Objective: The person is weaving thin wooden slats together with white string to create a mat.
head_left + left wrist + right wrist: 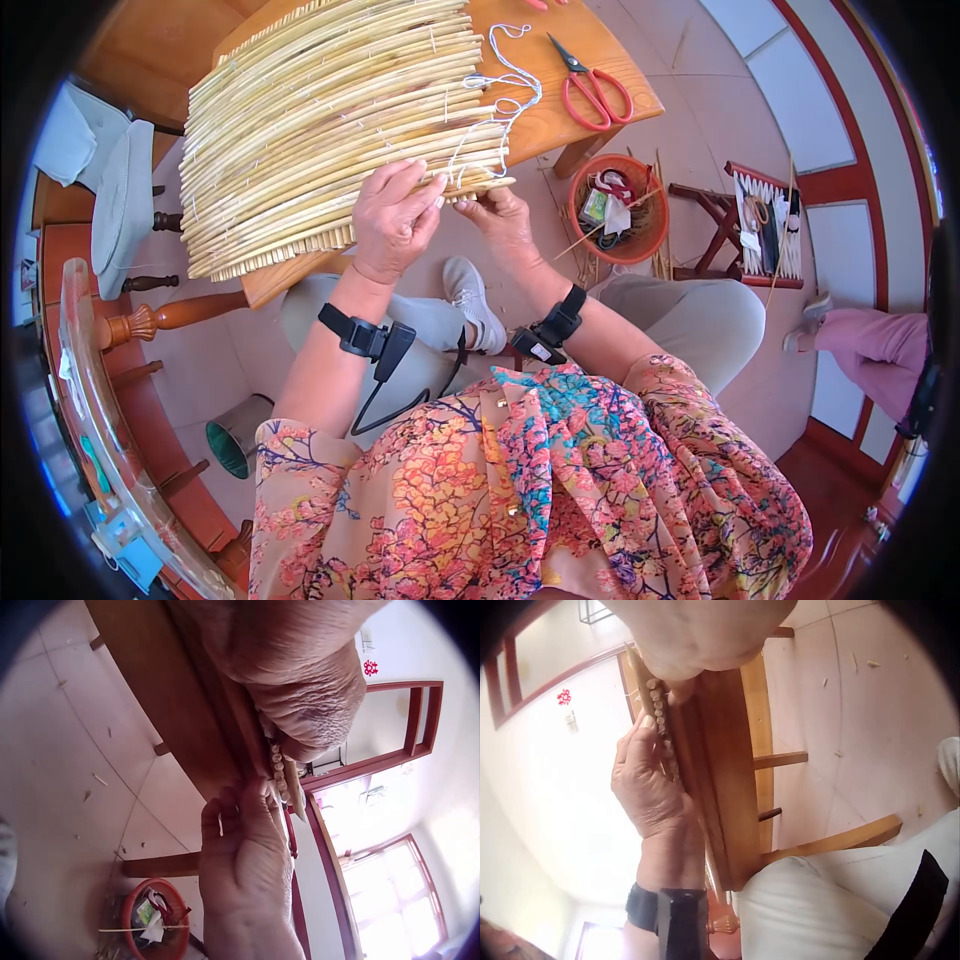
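A mat of pale reed-like stalks, laid side by side and bound with thread, lies on the wooden table. My left hand is at its near right corner, fingers on top of the outermost stalks and thumb close to the edge. Just to its right, my right hand pinches the mat's edge from below, near the stalk ends. White-and-blue string trails in loops from the mat's right side across the table and down by my fingers. Part of the right hand's grip is hidden under the mat.
Red-handled scissors lie on the wooden table beyond the string. On the floor to the right stand an orange basket of scraps and a folding stool with things on it. Another person's leg shows at far right.
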Demonstrator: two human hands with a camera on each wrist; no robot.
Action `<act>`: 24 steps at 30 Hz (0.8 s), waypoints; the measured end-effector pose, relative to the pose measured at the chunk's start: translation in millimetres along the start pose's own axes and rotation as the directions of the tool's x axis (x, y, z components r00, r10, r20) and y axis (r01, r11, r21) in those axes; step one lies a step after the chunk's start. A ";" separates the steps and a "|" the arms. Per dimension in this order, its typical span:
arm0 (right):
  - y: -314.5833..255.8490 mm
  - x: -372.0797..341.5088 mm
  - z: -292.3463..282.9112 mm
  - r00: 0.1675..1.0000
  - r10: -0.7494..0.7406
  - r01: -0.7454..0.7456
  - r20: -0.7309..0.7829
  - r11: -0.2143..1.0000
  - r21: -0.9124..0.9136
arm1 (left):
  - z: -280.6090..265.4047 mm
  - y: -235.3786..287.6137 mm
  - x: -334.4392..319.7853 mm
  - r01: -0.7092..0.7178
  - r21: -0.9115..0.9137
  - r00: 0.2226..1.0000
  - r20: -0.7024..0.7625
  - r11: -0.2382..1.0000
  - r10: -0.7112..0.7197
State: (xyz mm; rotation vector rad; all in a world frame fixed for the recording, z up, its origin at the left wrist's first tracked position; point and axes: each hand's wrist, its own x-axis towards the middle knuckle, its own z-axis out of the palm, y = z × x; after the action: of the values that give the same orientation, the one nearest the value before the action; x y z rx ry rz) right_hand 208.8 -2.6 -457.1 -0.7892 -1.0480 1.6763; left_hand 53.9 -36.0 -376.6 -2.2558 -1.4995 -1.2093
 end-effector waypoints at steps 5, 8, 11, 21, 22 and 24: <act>-3.3 -0.7 5.9 0.867 -0.485 0.463 0.111 0.703 -0.539 | -7.2 1.4 -3.2 -0.022 0.000 1.000 -0.020 1.000 0.022; -16.0 -6.2 13.5 0.822 -0.544 0.533 0.168 0.631 -0.563 | -14.3 4.4 -3.6 -0.024 0.000 1.000 -0.009 1.000 0.024; -15.9 -5.0 11.0 0.823 -0.533 0.531 0.199 0.593 -0.606 | -15.3 5.4 -0.2 0.012 0.024 0.999 0.048 1.000 -0.014; 102.3 -39.8 -131.2 0.974 0.140 0.080 0.176 0.515 -0.854 | -16.8 7.0 1.1 0.009 0.040 0.998 0.059 0.999 -0.012; 99.9 -42.4 -139.2 0.974 0.146 0.073 0.171 0.513 -0.855 | -16.4 7.5 -1.8 0.013 0.035 0.998 0.063 0.999 -0.015; 88.2 -27.8 -156.5 0.982 0.138 -0.009 0.126 0.708 -0.706 | -11.9 5.1 -0.3 0.025 0.023 0.999 0.044 0.999 -0.026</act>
State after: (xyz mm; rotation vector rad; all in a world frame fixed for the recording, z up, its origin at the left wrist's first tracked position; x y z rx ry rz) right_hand 318.6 0.6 -602.0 -1.1959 -1.8588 1.4016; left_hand 51.8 -45.1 -367.6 -2.2702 -1.5543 -1.1505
